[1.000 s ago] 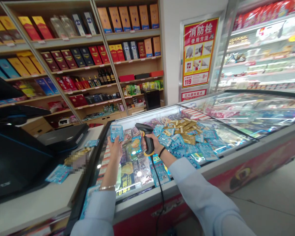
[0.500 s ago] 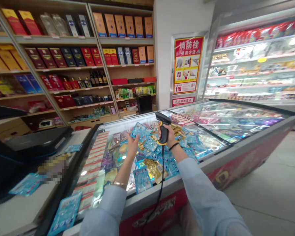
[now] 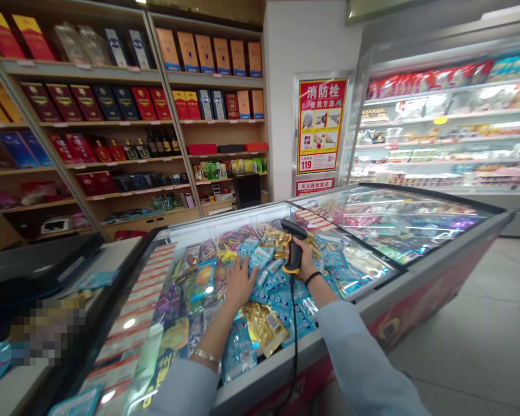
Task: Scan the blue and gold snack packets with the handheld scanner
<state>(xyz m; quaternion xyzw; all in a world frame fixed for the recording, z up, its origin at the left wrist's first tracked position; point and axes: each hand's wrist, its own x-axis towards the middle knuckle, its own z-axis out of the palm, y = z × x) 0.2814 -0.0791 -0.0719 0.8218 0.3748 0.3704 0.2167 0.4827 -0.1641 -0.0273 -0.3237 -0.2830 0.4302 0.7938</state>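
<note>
My right hand [image 3: 304, 257] is wrapped round a black and yellow barcode scanner [image 3: 293, 248], its cable [image 3: 295, 335] trailing down over the freezer's front edge. Fingers spread, my left hand [image 3: 240, 282] lies over the left side of a heap of blue packets [image 3: 277, 294], holding nothing I can see. The heap rests on the glass top of a chest freezer [image 3: 420, 263]. A gold packet [image 3: 265, 328] with a barcode lies nearest me, beside a blue packet [image 3: 238, 352]. More gold packets [image 3: 277, 238] are behind the scanner.
To the left is a counter [image 3: 112, 257] with a dark device and several packets, partly pixelated. Shelves of boxed bottles [image 3: 125, 104] line the back wall. A red and yellow sign [image 3: 320, 127] hangs beside a lit refrigerated display [image 3: 450, 133]. Floor [image 3: 481, 323] shows at right.
My left hand has let go of the blue packet it held up, and its fingers have spread lower over the heap. The scanner stays in my right hand. The view has shifted slightly.
</note>
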